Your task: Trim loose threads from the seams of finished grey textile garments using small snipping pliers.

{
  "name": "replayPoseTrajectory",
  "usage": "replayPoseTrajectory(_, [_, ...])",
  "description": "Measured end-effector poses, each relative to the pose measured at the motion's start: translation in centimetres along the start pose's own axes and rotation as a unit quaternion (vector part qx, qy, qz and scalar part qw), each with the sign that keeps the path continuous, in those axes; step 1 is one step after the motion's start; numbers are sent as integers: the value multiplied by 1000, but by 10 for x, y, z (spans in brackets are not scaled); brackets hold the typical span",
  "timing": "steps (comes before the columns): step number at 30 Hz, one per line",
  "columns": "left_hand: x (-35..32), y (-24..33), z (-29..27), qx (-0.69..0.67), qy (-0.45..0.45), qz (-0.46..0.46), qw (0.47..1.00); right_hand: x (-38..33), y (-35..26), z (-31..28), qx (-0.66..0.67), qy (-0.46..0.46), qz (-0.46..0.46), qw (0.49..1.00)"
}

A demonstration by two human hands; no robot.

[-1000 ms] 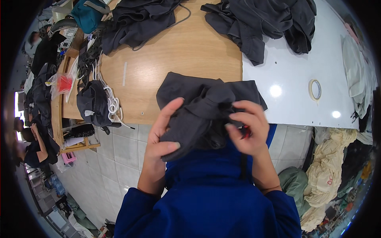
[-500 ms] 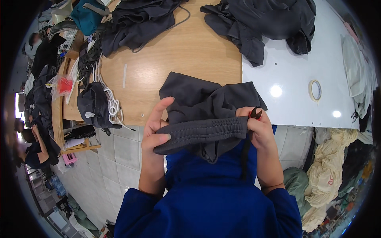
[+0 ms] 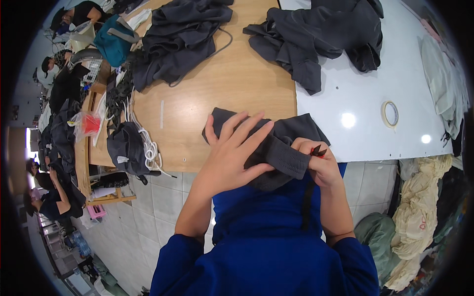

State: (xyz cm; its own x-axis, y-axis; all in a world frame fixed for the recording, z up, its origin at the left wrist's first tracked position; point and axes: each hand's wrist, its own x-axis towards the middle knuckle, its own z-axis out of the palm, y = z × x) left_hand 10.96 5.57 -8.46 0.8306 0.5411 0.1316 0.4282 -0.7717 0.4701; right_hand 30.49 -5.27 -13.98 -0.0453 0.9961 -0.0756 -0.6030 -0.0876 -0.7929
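Observation:
A dark grey garment [image 3: 301, 129] with a stitched, gathered waistband [image 3: 289, 160] lies partly on the table's front edge and partly over my lap. My left hand [image 3: 228, 155] is spread across it, fingers apart and palm down, with the thumb by the waistband. At the waistband's right end my right hand [image 3: 322, 167] is closed on the fabric. Small thread snips [image 3: 318, 151], with dark pointed tips and a red part, poke out of that same fist. Below it hangs a black strip [image 3: 307, 204]; its upper end is hidden.
More dark grey garments [image 3: 182, 42] lie on the wooden table [image 3: 207, 93], and another pile [image 3: 316, 42] sits on the white tabletop [image 3: 355, 93]. A tape roll [image 3: 390, 114] rests at right. White cords [image 3: 148, 143] hang at left. Cream cloth bundles [image 3: 417, 207] stand at lower right. Other people work at left.
My left hand has let go of the waistband's left end and now lies spread over the garment. The waistband is bunched toward my right hand, which keeps its hold.

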Motion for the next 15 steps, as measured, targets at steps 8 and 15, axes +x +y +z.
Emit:
replayPoseTrajectory(8, [29,10,9,-24,-22,5,999,-15,-15,-20,-90,94,-37,991])
replayPoseTrajectory(15, [35,0,16,-6,10,6,1000,-17,-29,-36,-218,314,-53,922])
